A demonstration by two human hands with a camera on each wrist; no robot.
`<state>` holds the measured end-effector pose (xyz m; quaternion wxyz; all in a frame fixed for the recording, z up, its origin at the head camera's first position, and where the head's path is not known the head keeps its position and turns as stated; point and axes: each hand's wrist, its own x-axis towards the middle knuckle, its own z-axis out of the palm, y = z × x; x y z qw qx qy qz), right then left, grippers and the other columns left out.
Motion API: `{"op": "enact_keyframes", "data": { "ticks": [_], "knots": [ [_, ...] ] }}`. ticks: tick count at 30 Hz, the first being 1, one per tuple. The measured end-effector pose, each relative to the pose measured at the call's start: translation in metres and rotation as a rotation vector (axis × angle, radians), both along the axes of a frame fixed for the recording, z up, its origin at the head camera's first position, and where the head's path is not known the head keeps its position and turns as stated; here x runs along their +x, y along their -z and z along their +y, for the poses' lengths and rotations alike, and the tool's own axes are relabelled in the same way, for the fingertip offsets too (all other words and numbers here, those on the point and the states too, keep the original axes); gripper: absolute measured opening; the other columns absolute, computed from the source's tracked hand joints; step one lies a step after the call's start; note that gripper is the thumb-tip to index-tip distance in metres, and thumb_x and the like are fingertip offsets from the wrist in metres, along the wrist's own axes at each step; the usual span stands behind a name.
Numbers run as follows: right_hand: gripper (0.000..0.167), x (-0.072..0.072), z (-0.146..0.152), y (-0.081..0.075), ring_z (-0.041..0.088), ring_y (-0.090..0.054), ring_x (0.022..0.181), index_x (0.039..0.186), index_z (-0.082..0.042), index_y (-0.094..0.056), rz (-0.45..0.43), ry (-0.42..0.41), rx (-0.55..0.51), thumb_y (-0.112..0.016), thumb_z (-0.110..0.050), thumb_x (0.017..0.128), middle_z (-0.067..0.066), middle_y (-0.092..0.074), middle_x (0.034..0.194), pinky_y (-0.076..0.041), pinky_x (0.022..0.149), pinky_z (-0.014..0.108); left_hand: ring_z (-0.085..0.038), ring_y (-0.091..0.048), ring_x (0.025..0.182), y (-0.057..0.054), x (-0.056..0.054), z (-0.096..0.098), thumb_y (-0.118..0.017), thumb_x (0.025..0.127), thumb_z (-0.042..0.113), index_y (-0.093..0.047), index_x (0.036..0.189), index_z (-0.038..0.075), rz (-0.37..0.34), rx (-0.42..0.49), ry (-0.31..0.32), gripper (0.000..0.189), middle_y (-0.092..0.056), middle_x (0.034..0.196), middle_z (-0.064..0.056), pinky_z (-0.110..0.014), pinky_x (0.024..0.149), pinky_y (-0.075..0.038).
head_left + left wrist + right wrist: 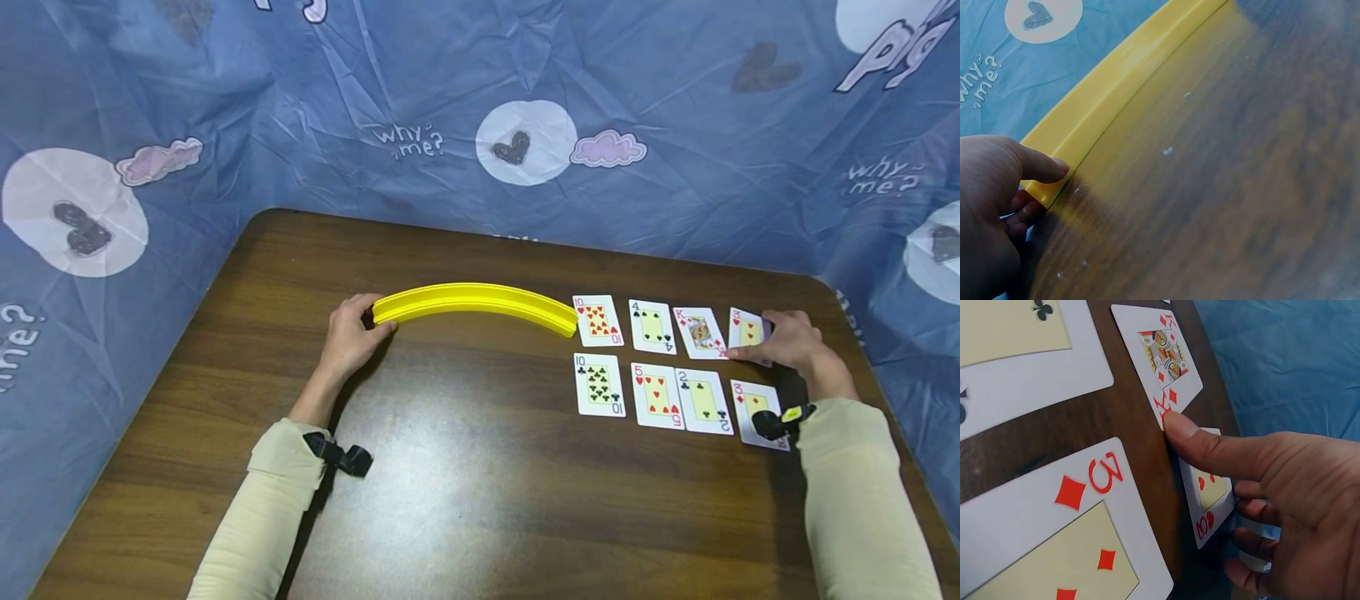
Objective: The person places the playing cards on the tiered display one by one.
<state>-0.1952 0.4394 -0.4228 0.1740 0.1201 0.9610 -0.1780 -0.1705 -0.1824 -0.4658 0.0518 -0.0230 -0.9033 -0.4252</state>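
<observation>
In the head view, my left hand [351,337] grips the left end of a curved yellow plastic track [472,297], thumb [1047,167] on its near edge and fingers behind. The track's right end meets the left edge of the ten of hearts [597,321]. Over the three of hearts [744,327] lies my right hand [797,343], its thumb [1216,447] stretched across that card to the lower corner of the king of diamonds [1163,359]. The other fingers [1257,509] bend loosely by the card's right edge.
Beside them in the far row lies the four of spades [652,327]. The near row holds the ten of clubs [599,385], five of hearts [657,397], two of clubs [704,402] and three of diamonds [750,404]. Blue printed cloth [420,75] hangs behind the wooden table [480,467].
</observation>
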Motion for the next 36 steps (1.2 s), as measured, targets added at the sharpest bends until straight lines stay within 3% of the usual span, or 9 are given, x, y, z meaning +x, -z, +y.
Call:
{"op": "enact_keyframes", "data": {
  "ticks": [10,25,36],
  "knots": [
    [0.118,-0.006,0.000,-0.003,0.067,-0.016,0.133,0.151,0.013,-0.019,-0.007,0.024,-0.005,-0.086,-0.041,0.070,0.047,-0.009,0.149,-0.020,0.110,0.072,-0.036,-0.054,0.103,0.000,-0.002,0.001,-0.071,0.087,0.006,-0.065,0.121,-0.004,0.001,0.008,-0.002,0.035,-0.065,0.112,-0.024,-0.048,0.091,-0.040],
    [0.107,-0.007,-0.008,-0.007,0.063,-0.018,0.138,0.147,0.018,-0.023,-0.027,0.024,0.027,-0.086,-0.030,0.074,0.048,-0.013,0.149,-0.021,0.114,0.068,-0.034,-0.055,0.100,0.003,-0.003,0.002,-0.072,0.087,0.005,-0.066,0.120,-0.004,0.001,0.004,0.000,0.035,-0.066,0.109,-0.022,-0.044,0.089,-0.039],
    [0.104,-0.010,-0.012,-0.008,0.062,-0.026,0.133,0.140,0.023,-0.030,-0.008,-0.028,0.095,-0.087,-0.034,0.073,0.050,-0.023,0.141,-0.027,0.112,0.066,-0.036,-0.055,0.104,0.000,-0.001,0.000,-0.072,0.087,0.005,-0.065,0.120,-0.004,0.002,0.002,-0.001,0.035,-0.066,0.112,-0.024,-0.048,0.093,-0.040]
  ]
}}
